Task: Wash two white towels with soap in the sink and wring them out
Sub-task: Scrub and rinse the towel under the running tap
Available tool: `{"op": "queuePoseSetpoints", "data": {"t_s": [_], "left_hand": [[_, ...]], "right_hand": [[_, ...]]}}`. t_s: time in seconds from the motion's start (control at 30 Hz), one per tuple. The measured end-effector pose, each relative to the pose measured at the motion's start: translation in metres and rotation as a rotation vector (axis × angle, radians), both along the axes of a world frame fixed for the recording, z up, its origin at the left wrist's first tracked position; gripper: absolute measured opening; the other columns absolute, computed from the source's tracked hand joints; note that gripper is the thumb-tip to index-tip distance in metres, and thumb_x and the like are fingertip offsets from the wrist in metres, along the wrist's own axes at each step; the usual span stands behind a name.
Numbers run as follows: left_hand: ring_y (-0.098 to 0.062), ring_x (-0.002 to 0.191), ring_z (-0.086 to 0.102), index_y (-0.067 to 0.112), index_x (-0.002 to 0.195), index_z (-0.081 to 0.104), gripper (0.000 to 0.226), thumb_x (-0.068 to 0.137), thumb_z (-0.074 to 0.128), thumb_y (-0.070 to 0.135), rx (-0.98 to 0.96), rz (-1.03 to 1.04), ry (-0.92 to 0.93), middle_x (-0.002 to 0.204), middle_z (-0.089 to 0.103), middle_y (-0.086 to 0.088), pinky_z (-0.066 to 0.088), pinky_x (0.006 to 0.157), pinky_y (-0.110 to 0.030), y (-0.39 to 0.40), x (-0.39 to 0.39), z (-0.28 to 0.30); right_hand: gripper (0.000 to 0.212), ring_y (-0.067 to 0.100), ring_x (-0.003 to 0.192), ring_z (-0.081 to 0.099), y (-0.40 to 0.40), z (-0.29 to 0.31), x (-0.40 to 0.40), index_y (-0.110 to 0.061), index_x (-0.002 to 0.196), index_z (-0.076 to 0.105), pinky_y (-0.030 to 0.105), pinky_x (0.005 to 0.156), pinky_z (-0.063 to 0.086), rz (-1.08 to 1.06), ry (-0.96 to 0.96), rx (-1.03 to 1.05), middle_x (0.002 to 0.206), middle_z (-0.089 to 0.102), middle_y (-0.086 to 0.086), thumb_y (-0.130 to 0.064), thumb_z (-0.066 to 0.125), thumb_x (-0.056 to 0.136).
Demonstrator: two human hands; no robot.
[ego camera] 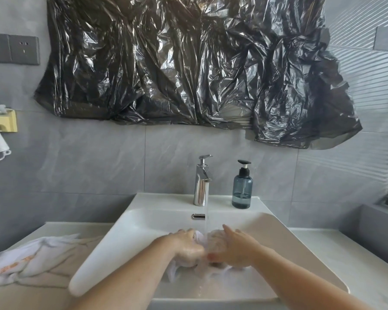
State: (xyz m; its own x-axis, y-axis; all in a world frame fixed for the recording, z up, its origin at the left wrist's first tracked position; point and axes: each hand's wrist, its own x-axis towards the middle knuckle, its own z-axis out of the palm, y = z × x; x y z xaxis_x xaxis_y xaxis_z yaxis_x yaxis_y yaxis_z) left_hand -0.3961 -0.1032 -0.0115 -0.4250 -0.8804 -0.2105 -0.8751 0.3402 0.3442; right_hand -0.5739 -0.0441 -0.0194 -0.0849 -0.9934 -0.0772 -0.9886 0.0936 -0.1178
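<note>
White towels number two: both hands (189, 247) (231, 249) grip one (201, 239), one (31, 256) lies aside.

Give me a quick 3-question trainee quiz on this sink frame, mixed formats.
1. True or false: water is running from the faucet onto the towel held in the sink.
2. Multiple choice: where is the second towel? A) in the basin B) on the counter to the person's left C) hanging on the wall
3. Fill in: the soap dispenser stands on the sink ledge to the ____ of the faucet.

Key:
1. True; the left hand and right hand both grip the towel under the stream.
2. B
3. right
</note>
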Motion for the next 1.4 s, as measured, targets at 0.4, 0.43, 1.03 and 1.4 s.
{"op": "queuePoseSetpoints", "data": {"t_s": [0.4, 0.43, 1.03, 1.4], "left_hand": [[-0.026, 0.065, 0.056, 0.022, 0.066, 0.063, 0.025, 0.067, 0.057, 0.047, 0.312, 0.284, 1.171, 0.071, 0.063, -0.009, 0.04, 0.063, -0.031, -0.014, -0.015, 0.018], [-0.026, 0.063, 0.055, 0.023, 0.064, 0.063, 0.028, 0.065, 0.055, 0.05, 0.371, 0.303, 1.193, 0.07, 0.062, -0.009, 0.04, 0.06, -0.031, -0.011, -0.017, 0.017], [-0.023, 0.08, 0.073, 0.015, 0.084, 0.081, 0.046, 0.055, 0.064, 0.047, 0.152, 0.204, 1.096, 0.092, 0.08, -0.01, 0.061, 0.081, -0.048, -0.008, -0.023, 0.021], [-0.019, 0.09, 0.073, 0.028, 0.076, 0.076, 0.036, 0.074, 0.052, 0.055, 0.012, 0.154, 1.122, 0.096, 0.08, -0.002, 0.06, 0.091, -0.043, 0.001, -0.021, 0.019]], "right_hand": [[0.026, 0.025, 0.094, 0.067, 0.005, 0.033, 0.031, -0.022, 0.109, 0.049, 0.033, 0.069, 0.054, -0.307, -0.944, -0.431, 0.106, 0.068, 0.007, -0.046, 0.041, 0.104], [0.028, 0.024, 0.094, 0.067, 0.01, 0.036, 0.042, -0.023, 0.109, 0.048, 0.034, 0.071, 0.055, -0.289, -0.96, -0.444, 0.105, 0.068, 0.005, -0.049, 0.042, 0.103], [0.021, 0.03, 0.091, 0.064, 0.006, 0.042, 0.062, -0.019, 0.103, 0.045, 0.041, 0.083, 0.052, -0.287, -0.798, -0.55, 0.097, 0.066, 0.006, -0.038, 0.038, 0.106], [0.014, 0.032, 0.092, 0.063, 0.01, 0.041, 0.059, -0.015, 0.103, 0.044, 0.04, 0.083, 0.052, -0.278, -0.84, -0.532, 0.095, 0.064, 0.007, -0.027, 0.039, 0.105]]}}
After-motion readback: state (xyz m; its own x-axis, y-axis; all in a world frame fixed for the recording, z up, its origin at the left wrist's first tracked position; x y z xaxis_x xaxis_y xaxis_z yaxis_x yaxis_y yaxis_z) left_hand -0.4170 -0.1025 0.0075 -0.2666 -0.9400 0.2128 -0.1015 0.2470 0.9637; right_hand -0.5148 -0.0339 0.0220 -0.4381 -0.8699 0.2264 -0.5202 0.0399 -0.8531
